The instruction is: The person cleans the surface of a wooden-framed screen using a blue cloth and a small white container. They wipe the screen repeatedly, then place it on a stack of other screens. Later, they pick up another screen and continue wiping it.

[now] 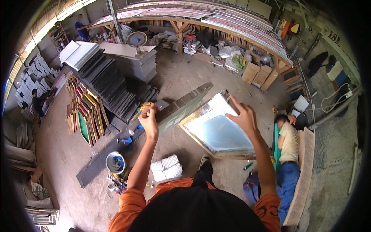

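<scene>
My left hand point(149, 120) is closed on the near end of a wooden-edged screen frame point(185, 103), which is tilted so its pale green mesh faces right. My right hand point(244, 116) grips the right-hand edge of a second screen frame point(212, 125), thumb over its face and fingers along the side. This second frame has bluish mesh, a whitish smeared border and worn wooden sides. The two frames stand apart in a V, nearly meeting at the far end. Below my left forearm lies a white wrapped bundle point(166, 168).
A bucket of tools point(115, 162) and a long dark board point(104, 160) lie left. Beyond stand stacked dark panels point(100, 73), leaning frames point(87, 110) and a fan point(136, 38). A person point(290, 143) lies on a bench at right. A long printing table point(232, 29) spans the back.
</scene>
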Tool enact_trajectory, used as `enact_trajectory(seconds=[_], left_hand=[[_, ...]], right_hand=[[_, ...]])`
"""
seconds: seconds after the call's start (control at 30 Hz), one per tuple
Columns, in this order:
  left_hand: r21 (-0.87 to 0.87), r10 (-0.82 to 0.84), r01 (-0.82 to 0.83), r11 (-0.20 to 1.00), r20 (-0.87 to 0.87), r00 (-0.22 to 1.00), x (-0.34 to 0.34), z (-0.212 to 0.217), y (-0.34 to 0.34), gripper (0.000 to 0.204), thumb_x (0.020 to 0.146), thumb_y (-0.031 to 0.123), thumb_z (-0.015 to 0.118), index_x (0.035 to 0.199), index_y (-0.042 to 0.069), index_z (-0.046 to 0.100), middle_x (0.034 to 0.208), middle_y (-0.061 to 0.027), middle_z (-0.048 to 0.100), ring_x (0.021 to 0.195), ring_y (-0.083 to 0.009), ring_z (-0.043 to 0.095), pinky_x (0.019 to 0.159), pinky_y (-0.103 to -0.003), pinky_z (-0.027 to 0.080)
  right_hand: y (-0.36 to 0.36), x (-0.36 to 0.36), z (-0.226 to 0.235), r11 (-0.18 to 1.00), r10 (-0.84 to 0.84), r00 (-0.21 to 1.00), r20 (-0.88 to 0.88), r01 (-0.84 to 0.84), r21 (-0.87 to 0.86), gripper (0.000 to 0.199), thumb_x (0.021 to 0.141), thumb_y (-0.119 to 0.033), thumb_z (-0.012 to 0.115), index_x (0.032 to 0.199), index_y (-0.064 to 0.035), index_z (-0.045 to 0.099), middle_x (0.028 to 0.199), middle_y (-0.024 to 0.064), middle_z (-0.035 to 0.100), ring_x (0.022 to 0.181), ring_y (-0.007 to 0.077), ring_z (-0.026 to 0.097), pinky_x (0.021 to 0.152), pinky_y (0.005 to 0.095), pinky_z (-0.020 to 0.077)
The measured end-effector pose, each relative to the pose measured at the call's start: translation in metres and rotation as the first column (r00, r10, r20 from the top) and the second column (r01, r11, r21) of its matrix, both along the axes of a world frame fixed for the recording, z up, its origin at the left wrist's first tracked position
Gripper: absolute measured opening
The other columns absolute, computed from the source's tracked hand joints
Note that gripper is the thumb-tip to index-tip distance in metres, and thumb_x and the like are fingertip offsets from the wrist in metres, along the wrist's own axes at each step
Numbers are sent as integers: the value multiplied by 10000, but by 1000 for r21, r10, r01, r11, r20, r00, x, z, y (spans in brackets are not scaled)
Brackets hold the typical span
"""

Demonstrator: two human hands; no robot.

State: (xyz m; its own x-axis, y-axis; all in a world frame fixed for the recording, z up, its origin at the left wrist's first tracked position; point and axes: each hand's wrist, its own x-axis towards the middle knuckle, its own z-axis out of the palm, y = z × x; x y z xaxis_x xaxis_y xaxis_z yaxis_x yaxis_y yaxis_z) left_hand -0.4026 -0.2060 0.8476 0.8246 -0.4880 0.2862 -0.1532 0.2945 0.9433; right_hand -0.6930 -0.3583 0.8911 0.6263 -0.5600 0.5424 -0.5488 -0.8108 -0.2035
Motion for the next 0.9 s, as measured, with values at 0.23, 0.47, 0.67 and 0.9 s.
enact_trajectory(seconds=[0.23, 0.47, 0.67, 0.9], left_hand=[[124, 101, -106, 987, 45, 994, 3, -26, -113, 308, 826, 173, 557, 581, -7, 504, 596, 12, 481, 599, -63, 373, 549, -233, 278], [160, 243, -242, 957, 13, 970, 29, -32, -180, 330, 846, 219, 538, 619, -21, 525, 615, 3, 488, 611, -73, 380, 572, -232, 298], [258, 387, -358, 897, -72, 919, 86, -74, -243, 352, 839, 236, 553, 609, -30, 540, 600, 6, 481, 609, -72, 386, 571, -227, 301], [392, 542, -460, 797, -128, 830, 167, -145, -341, 322, 796, 258, 619, 647, -22, 568, 626, -16, 494, 615, -84, 424, 585, -239, 348]], right_hand=[[-137, 12, -29, 987, 86, 991, -99, -72, 144, 723, 598, -242, 773, 1244, -120, 472, 757, 134, 607, 639, 277, 573, 638, 345, 455], [-251, 71, -45, 963, 261, 951, -162, -247, 104, 703, 591, -276, 772, 1214, -114, 489, 767, 123, 614, 654, 266, 580, 641, 342, 455], [-352, 151, -85, 931, 364, 905, -220, -347, 112, 687, 600, -301, 764, 1188, -75, 490, 815, 141, 619, 715, 292, 594, 674, 370, 467], [-467, 278, -127, 867, 497, 829, -256, -459, 195, 679, 640, -361, 730, 1187, -49, 479, 864, 145, 602, 716, 310, 582, 672, 376, 463]])
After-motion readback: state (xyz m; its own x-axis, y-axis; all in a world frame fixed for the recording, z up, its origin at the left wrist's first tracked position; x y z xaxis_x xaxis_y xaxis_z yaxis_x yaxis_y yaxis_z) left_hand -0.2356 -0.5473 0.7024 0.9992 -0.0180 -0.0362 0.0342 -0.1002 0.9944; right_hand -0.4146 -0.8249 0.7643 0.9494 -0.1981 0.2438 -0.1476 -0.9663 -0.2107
